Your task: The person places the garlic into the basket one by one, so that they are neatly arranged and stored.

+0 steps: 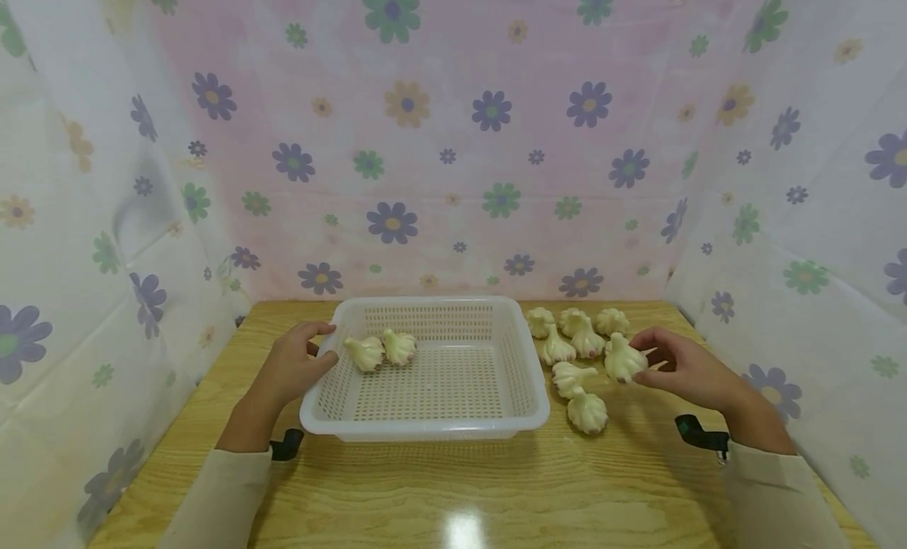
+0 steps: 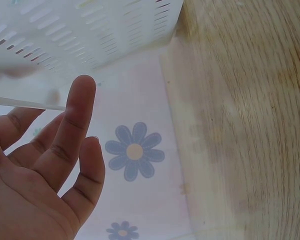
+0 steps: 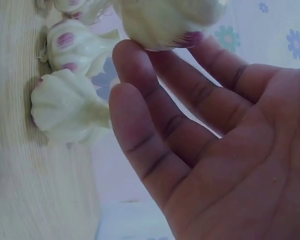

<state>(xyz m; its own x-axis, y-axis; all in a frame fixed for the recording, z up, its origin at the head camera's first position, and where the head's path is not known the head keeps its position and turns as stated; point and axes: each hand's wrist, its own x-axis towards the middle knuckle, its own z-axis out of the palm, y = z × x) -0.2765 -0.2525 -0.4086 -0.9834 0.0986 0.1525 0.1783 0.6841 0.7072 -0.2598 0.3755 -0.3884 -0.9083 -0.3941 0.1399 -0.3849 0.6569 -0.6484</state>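
A white plastic basket (image 1: 425,424) with slotted walls stands on the table, two garlic bulbs (image 1: 400,347) in its left back part. At the basket's left rim is my left hand (image 1: 289,364), holding it with the thumb over the edge. From below, the left wrist view shows the fingers (image 2: 80,105) along the basket's outer side. My right hand (image 1: 680,368) pinches a garlic bulb (image 1: 625,360) between thumb and fingers, its stem pointing up. In the right wrist view this bulb (image 3: 165,22) sits at the fingertips, with purple marks at its base.
Several more garlic bulbs (image 1: 586,336) lie on the table between the basket and my right hand, the nearest bulb (image 1: 587,412) toward the front. Flower-printed cloth (image 1: 453,139) walls in the wooden table (image 1: 425,494) at the back and both sides.
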